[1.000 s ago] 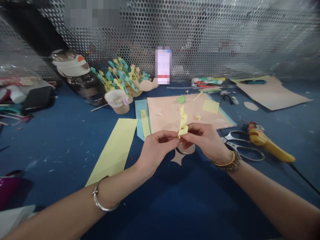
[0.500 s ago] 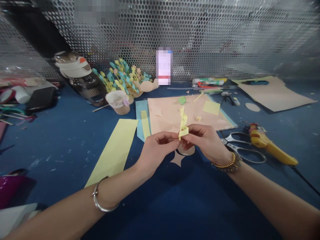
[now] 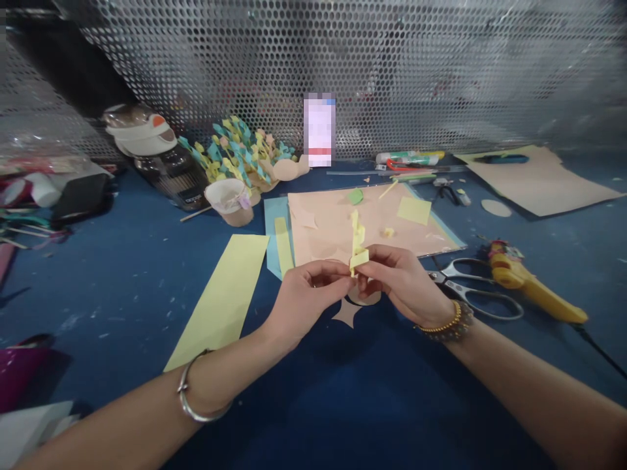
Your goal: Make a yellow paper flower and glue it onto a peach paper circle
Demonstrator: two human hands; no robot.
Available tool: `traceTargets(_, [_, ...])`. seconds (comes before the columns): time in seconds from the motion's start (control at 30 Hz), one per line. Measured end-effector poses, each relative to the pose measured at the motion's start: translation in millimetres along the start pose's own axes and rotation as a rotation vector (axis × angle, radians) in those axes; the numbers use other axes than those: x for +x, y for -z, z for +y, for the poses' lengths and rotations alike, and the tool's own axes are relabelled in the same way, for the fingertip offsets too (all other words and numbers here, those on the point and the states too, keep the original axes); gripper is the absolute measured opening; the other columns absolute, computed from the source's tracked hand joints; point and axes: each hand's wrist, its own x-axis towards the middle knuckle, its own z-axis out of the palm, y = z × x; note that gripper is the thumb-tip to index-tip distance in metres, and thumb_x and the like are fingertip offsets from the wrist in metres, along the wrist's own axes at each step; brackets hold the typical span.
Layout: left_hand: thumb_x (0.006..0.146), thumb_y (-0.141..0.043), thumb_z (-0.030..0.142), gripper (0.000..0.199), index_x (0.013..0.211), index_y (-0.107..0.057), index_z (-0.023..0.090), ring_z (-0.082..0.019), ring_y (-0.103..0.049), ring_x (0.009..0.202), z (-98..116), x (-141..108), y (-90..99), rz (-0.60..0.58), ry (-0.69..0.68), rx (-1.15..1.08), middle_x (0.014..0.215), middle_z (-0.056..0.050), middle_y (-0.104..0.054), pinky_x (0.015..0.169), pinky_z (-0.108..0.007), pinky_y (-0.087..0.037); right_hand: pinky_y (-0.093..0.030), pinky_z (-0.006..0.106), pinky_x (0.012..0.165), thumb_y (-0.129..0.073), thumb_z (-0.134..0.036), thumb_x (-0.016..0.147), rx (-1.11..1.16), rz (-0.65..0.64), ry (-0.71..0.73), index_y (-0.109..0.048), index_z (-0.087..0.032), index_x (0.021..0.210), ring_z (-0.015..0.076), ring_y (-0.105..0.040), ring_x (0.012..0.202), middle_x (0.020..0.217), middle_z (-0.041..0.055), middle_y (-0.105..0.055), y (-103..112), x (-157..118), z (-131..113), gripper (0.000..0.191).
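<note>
Between my two hands stands a small folded yellow paper strip [image 3: 359, 238], upright and curling along its length. My left hand [image 3: 313, 287] pinches its lower end with thumb and forefinger. From the other side my right hand [image 3: 394, 277] grips the strip near a folded loop; its lower fingers are partly hidden. Below the fingertips lie a pink paper star-shaped scrap [image 3: 347, 313] and a rounded pink piece [image 3: 366, 297], partly covered by the hands. Behind them is a sheet of pink paper [image 3: 328, 209] bearing a green scrap [image 3: 356, 196] and a yellow square [image 3: 414, 211].
Scissors [image 3: 482, 300] and a yellow glue gun [image 3: 536, 287] lie at the right. A long yellow paper strip [image 3: 220, 294] is on the left. A paper cup [image 3: 230, 202], paper flowers [image 3: 240, 150], a dark bottle [image 3: 166, 170] and a phone [image 3: 319, 130] stand at the back.
Both hands keep their pinch on the yellow paper strip, almost in the same place. The view has shifted very slightly; nothing has been let go or picked up.
</note>
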Motion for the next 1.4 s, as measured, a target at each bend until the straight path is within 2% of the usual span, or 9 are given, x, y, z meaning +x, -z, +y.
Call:
traceTargets(0.27, [0.073,-0.070,0.029,0.009,0.074,-0.072,0.020,-0.012,-0.058,0.065,-1.4,-0.5,0.8,-0.032,-0.037,0.095,0.073,-0.002,-0.067,0.065,-0.025,-0.046,-0.051,0.022,0.053,-0.069,-0.029,0.075,-0.032,0.017,0.030,-0.063,-0.016,0.074,0.0087,-0.059,0.053,0.062,-0.0003,-0.063,0.4,-1.5,2.1,0.015])
traceTargets(0.57, [0.073,-0.070,0.025,0.006,0.071,-0.071,0.020,-0.011,-0.058,0.063,-1.6,1.3,-0.1,-0.024,-0.053,0.093,0.073,-0.001,-0.067,0.064,-0.023,-0.047,-0.052,0.020,0.054,-0.069,-0.026,0.077,-0.033,-0.005,0.066,-0.064,-0.016,0.077,0.0087,-0.061,0.055,0.063,-0.0008,-0.064,2.5,-2.0,4.3,0.011])
traceTargets(0.8, [0.074,-0.070,0.028,0.009,0.076,-0.072,0.020,-0.012,-0.058,0.066,-1.9,1.1,0.1,-0.041,-0.038,0.104,0.076,-0.003,-0.068,0.065,-0.024,-0.047,-0.052,0.019,0.054,-0.069,-0.026,0.077,-0.024,-0.008,0.070,-0.064,-0.016,0.076,0.0083,-0.061,0.055,0.064,-0.0009,-0.064,3.1,-2.1,5.7,0.011])
traceTargets(1.03, [0.072,-0.070,0.025,0.010,0.075,-0.070,0.016,-0.010,-0.056,0.062,-1.4,2.0,-1.0,-0.012,-0.034,0.107,0.070,-0.002,-0.066,0.063,-0.022,-0.047,-0.053,0.018,0.053,-0.070,-0.027,0.076,-0.032,-0.037,0.078,-0.066,-0.015,0.081,0.0077,-0.061,0.055,0.065,-0.0010,-0.064,5.8,-2.4,6.7,0.013])
traceTargets(1.4, [0.076,-0.066,0.024,0.010,0.078,-0.070,0.015,-0.009,-0.058,0.064,-0.5,2.9,-0.7,-0.054,-0.024,0.096,0.069,-0.001,-0.065,0.063,-0.021,-0.046,-0.053,0.017,0.053,-0.070,-0.031,0.077,-0.041,-0.068,0.059,-0.068,-0.016,0.082,0.0069,-0.061,0.056,0.067,-0.0003,-0.065,8.7,-3.2,7.4,0.016])
